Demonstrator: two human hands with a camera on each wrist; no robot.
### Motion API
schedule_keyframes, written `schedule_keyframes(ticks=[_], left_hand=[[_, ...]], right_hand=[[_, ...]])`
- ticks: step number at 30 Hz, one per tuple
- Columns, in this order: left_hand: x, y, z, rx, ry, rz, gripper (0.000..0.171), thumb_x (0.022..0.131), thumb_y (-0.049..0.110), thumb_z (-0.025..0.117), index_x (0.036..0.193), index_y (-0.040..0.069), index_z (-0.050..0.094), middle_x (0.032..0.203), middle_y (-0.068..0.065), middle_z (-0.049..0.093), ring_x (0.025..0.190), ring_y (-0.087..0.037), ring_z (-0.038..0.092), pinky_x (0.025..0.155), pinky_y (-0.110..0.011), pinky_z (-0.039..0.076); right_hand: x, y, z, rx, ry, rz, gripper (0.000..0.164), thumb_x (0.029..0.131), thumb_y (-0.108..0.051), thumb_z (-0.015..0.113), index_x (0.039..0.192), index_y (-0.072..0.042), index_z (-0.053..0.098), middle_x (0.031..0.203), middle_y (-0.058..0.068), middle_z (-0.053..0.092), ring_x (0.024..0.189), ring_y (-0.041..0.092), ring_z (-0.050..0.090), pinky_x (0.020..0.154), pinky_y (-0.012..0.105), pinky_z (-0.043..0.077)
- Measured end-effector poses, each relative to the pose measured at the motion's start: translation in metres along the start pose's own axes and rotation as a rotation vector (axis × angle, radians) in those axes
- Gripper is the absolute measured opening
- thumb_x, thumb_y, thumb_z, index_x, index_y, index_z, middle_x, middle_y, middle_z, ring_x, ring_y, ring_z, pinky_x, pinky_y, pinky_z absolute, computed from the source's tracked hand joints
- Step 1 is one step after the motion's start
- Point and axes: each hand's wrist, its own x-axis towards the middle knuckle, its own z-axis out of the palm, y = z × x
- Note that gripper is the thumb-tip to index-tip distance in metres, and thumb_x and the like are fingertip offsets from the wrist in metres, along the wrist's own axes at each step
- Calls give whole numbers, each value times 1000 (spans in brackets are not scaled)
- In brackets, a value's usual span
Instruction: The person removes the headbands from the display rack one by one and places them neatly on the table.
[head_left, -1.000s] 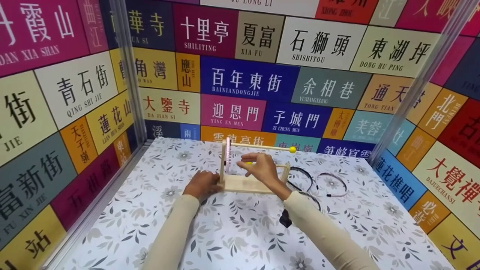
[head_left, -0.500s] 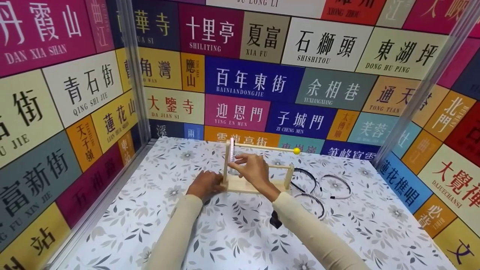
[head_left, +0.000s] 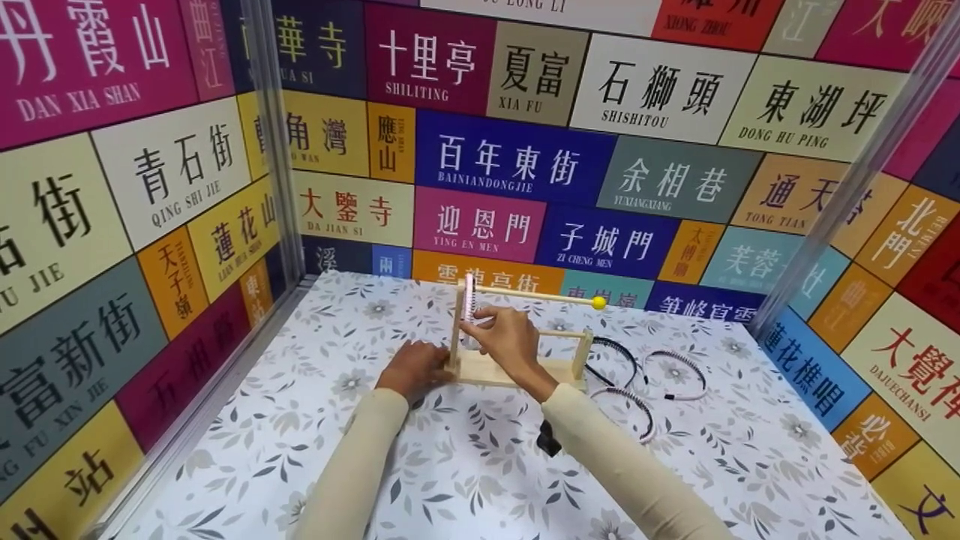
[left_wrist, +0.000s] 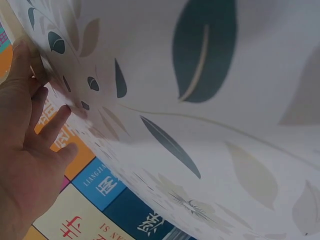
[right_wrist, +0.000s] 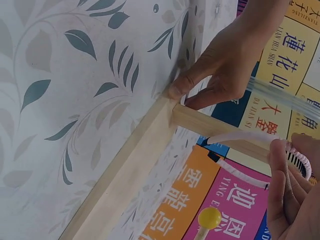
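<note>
A wooden stand (head_left: 487, 369) with two posts and rods stands on the flowered tabletop. From its upper rod, tipped with a yellow ball (head_left: 598, 303), hangs a pale pink toothed headband (head_left: 470, 296) close against the left post. My right hand (head_left: 511, 341) pinches this headband between thumb and fingers; the right wrist view shows its dark teeth and two separated ends, while the palm hides part of it. At the foot of the left post, my left hand (head_left: 411, 371) grips the stand's base corner, thumb on the wood (right_wrist: 172, 100).
Right of the stand lie a black headband (head_left: 635, 360), a pale toothed headband (head_left: 703, 375) and another toothed headband (head_left: 643, 407). A small black object (head_left: 548, 439) shows beside my right forearm. Walls printed with signs (head_left: 480, 225) enclose the table's back and sides.
My right hand has moved left from beside the lower rod's yellow ball and taken hold of the hanging headband. My left hand stays at the stand's base. The head view has shifted slightly.
</note>
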Motion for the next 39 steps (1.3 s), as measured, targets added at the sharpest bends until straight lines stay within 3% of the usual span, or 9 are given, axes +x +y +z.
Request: schedule_keyframes(ticks=[8,17,23,31,39], left_hand=[[3,1,2,-37,3,20,27,89,37,82,113,26,76,97,8,76,90,-17,68,94,-42,55],[5,0,4,-24,3,39,29,91,39,80,116,25,76,101,7,77,92,-17,68,94,-41,54],[6,1,0,-30,-36,-8,35,91,37,79,124,24,75,108,7,77,99,-18,67,103,-45,49],[4,1,-1,-48,-58,-39,39,91,37,80,127,23,74,109,7,77,97,-17,67,104,-45,50],[-1,0,-1,-111,-58,-72,41,91,33,81,130,23,73,113,6,76,105,-19,67,107,-45,50]], right_hand=[[-1,6,-4,14,-17,-28,24,89,-39,82,105,-21,82,83,-4,79,49,5,67,50,32,51],[-2,8,-15,4,-28,-23,27,91,-42,80,109,-22,82,88,-2,80,52,14,71,47,29,48],[-2,8,-27,6,-21,-61,30,92,-41,79,111,-18,82,88,0,80,52,17,71,44,29,46],[1,15,-40,-3,3,-49,32,91,-42,80,109,-16,82,91,1,80,46,3,64,43,28,47],[2,24,-56,-10,6,-28,33,92,-43,79,111,-17,81,94,2,80,51,11,69,45,29,49]])
